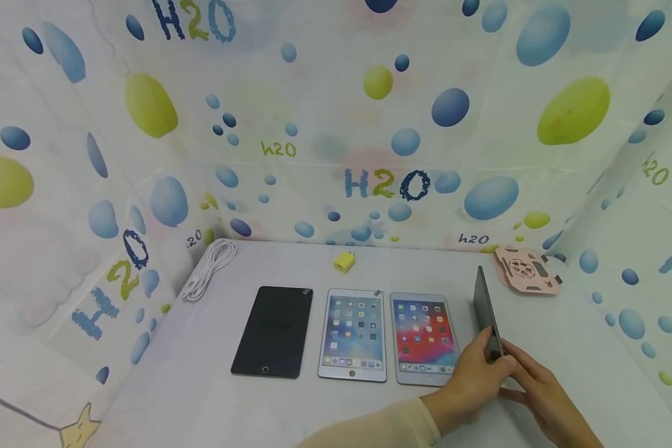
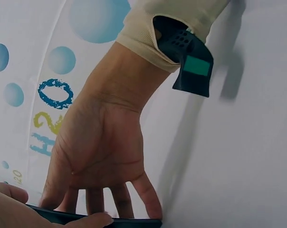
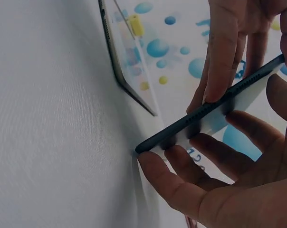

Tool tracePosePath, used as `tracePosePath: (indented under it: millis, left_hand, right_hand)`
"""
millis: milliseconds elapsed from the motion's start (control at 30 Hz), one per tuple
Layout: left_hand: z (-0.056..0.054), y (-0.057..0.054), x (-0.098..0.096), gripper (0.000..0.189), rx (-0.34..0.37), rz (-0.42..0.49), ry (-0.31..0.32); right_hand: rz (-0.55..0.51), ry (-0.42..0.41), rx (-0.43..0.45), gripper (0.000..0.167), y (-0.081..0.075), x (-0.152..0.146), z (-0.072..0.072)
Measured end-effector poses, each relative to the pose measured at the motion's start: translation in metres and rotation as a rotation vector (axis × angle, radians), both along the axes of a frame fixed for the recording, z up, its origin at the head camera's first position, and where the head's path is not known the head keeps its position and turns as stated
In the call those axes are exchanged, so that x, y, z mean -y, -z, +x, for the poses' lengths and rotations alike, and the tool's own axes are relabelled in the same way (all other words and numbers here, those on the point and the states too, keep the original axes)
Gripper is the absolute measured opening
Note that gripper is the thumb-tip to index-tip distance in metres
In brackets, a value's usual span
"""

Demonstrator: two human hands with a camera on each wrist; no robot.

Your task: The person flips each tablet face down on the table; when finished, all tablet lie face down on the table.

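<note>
Toward the right of the table, a dark tablet (image 1: 484,305) stands on edge, tilted slightly, between both hands. My left hand (image 1: 470,379) pinches its lower part between thumb and fingers. From the other side my right hand (image 1: 543,392) holds it. In the right wrist view, the right hand (image 3: 229,190) has its fingertips against the tablet's glossy face, while fingers of the left hand (image 3: 229,47) lie on the opposite face. Seen from the left wrist, the right hand (image 2: 100,147) spreads its fingers across the tablet (image 2: 138,221). Its screen is not visible in the head view.
Three tablets lie in a row to the left: a black one (image 1: 273,333), a white one with a lit screen (image 1: 353,336), and a silver one with a red-blue screen (image 1: 424,339). Behind are a white cable (image 1: 210,270), yellow charger (image 1: 344,262) and pink flat piece (image 1: 529,270).
</note>
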State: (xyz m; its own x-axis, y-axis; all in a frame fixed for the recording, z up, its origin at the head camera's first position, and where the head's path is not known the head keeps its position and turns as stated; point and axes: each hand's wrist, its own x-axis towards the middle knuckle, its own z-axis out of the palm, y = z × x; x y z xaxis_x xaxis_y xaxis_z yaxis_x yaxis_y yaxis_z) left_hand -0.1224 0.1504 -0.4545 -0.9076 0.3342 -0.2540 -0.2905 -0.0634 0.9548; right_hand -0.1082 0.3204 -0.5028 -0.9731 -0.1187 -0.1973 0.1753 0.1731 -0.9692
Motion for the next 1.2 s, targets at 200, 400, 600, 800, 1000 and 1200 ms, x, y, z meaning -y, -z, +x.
tracePosePath:
  millis: [200, 400, 600, 800, 1000, 1200]
  left_hand:
    - [0.003, 0.005, -0.005, 0.063, 0.075, 0.212, -0.075]
    - [0.007, 0.01, -0.01, 0.068, 0.117, 0.337, -0.17]
    - [0.007, 0.014, -0.011, 0.064, 0.148, 0.436, -0.192]
    - [0.006, 0.016, -0.01, 0.058, 0.139, 0.443, -0.174]
    - [0.006, 0.019, -0.005, 0.061, 0.093, 0.234, -0.23]
    - [0.003, 0.028, 0.0, 0.063, 0.025, 0.1, -0.193]
  right_hand:
    - [0.064, -0.004, -0.013, 0.059, -0.002, -0.002, -0.002]
    - [0.0, 0.111, 0.094, 0.047, 0.0, -0.019, -0.009]
    - [-0.227, 0.218, 0.224, 0.02, 0.003, -0.043, -0.022]
    - [-0.2, 0.186, 0.224, 0.029, 0.005, -0.054, -0.03]
    - [0.012, 0.182, 0.178, 0.038, 0.002, -0.065, -0.041]
    - [0.145, 0.17, 0.189, 0.076, 0.0, -0.077, -0.043]
